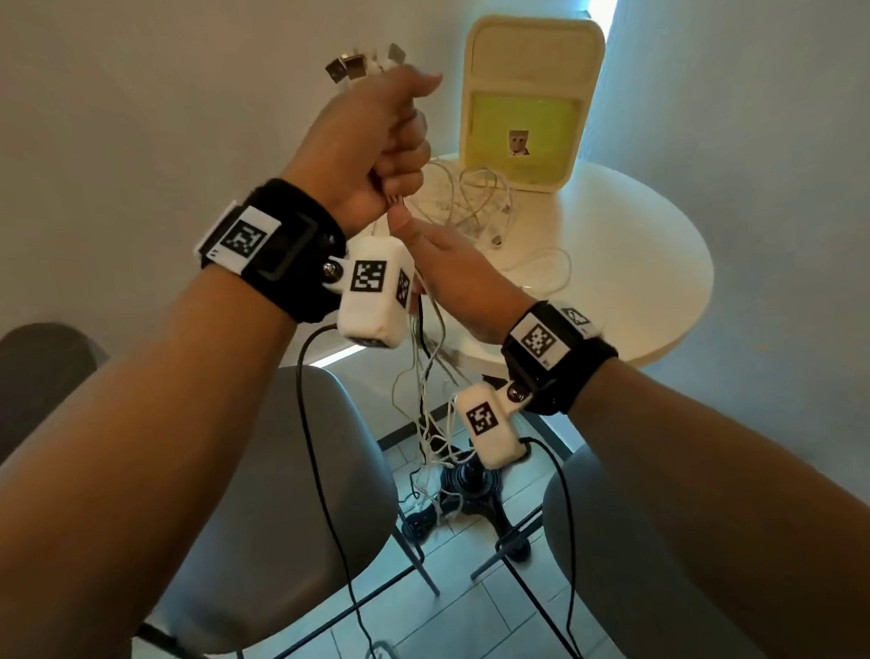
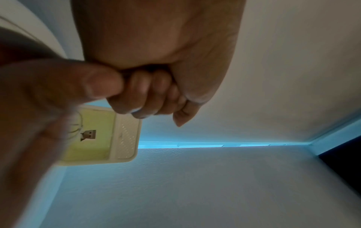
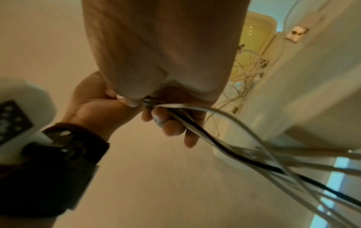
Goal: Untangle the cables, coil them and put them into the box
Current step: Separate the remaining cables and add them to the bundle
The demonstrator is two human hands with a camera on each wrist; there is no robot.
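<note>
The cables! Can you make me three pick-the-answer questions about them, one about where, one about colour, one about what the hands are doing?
1. Where is the loose pile of cables?
A. On the round table
B. On the chair
C. Inside the box

2. What colour is the inside of the box?
A. Red
B. Yellow-green
C. Black

3. What is the left hand doing?
A. Resting flat on the table
B. Gripping a cable bundle
C. Holding the box

Answers: 1 A, the pile lies on the tabletop before the box. 2 B, its lining looks yellow-green. 3 B, its fingers curl round the bundle, plugs poking out above.
</note>
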